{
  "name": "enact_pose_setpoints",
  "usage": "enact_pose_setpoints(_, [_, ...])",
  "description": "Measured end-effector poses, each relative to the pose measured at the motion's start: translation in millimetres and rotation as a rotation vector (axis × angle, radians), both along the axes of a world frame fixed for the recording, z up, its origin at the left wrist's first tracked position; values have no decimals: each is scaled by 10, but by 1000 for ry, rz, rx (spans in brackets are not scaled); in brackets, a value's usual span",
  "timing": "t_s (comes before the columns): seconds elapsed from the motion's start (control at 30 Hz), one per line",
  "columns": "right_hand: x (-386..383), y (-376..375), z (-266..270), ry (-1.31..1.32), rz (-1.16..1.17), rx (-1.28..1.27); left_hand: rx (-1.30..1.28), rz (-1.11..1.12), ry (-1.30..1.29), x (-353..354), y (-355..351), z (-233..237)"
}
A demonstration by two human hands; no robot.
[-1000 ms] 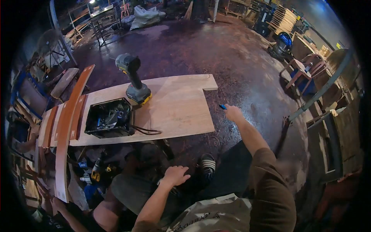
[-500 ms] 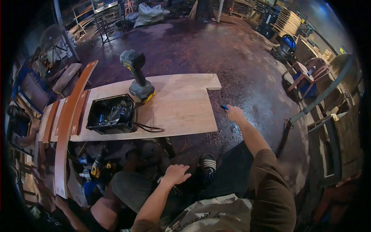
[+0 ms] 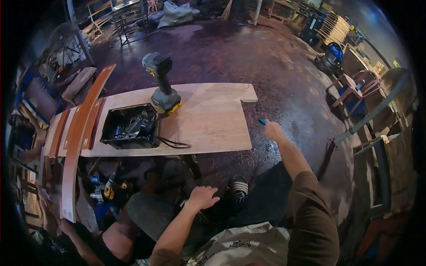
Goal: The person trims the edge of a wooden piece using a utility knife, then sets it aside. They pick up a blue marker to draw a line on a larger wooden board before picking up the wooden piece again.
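Observation:
My right hand [image 3: 273, 130] is closed around a blue pen [image 3: 262, 121], held out over the floor beyond the right end of a pale wooden board [image 3: 208, 119]. Resting near my knee, my left hand [image 3: 203, 197] has its fingers apart and holds nothing. On the board stands an upright cordless drill [image 3: 163, 84], just behind a black bin [image 3: 130, 126] of small parts with a strap. A long reddish-brown strip [image 3: 84, 117] lies across shorter brown strips at the board's left end.
At lower left a co-worker's hand [image 3: 67, 227] touches the strip's near end. Yellow power tools [image 3: 109, 190] sit below the board. A plastic chair [image 3: 355, 86] and a slanted pole [image 3: 370, 116] are at the right; a white sack [image 3: 176, 14] lies at the back.
The view has shifted slightly, so the board and the things on it appear a little farther right. My right hand still holds the pen, and my left hand keeps its pose.

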State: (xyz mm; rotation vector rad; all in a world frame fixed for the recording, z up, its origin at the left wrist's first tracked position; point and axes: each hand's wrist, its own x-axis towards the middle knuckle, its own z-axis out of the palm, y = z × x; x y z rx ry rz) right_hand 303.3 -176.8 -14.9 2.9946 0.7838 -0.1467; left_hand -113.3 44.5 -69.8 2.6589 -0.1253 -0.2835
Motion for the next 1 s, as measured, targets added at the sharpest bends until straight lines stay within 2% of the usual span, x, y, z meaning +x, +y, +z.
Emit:
enact_pose_setpoints(0.1, [118, -4, -153, 23, -68, 121, 5, 14, -5, 3, 1, 9])
enact_pose_setpoints(0.23, [367, -88, -318, -15, -39, 122, 16, 35, 11, -1, -3, 49])
enact_pose_setpoints(0.3, [431, -154, -362, -72, -100, 288, 0, 26, -4, -7, 7, 74])
enact_pose_setpoints(0.4, [512, -230, -408, -139, -114, 353, 11, 30, 50, -12, 9, 156])
enact_pose_setpoints(0.43, [471, -217, -319, -141, -111, 350, 7, 32, 48, -25, 10, 130])
enact_pose_setpoints(0.5, [347, -163, -78, -35, -289, 386, 14, 43, 12, -54, 16, 45])
enact_pose_setpoints(0.53, [336, -161, -67, -39, -285, 382, 10, 46, 8, -66, 18, 83])
enact_pose_setpoints(0.6, [324, -184, -25, -153, -264, 599, -9, 54, 17, -69, 27, 168])
enact_pose_setpoints(0.7, [307, -239, 52, -115, -225, 648, -5, 46, 32, -83, 32, 235])
enact_pose_setpoints(0.83, [194, -237, 157, -191, -166, 671, -12, 48, 42, -101, 33, 255])
enact_pose_setpoints(0.9, [35, -156, 336, -203, -309, 594, -11, 45, 52, -111, 21, 259])
enact_pose_setpoints(1.0, [-22, -127, 408, -285, -305, 572, -19, 44, 35, -115, 23, 248])
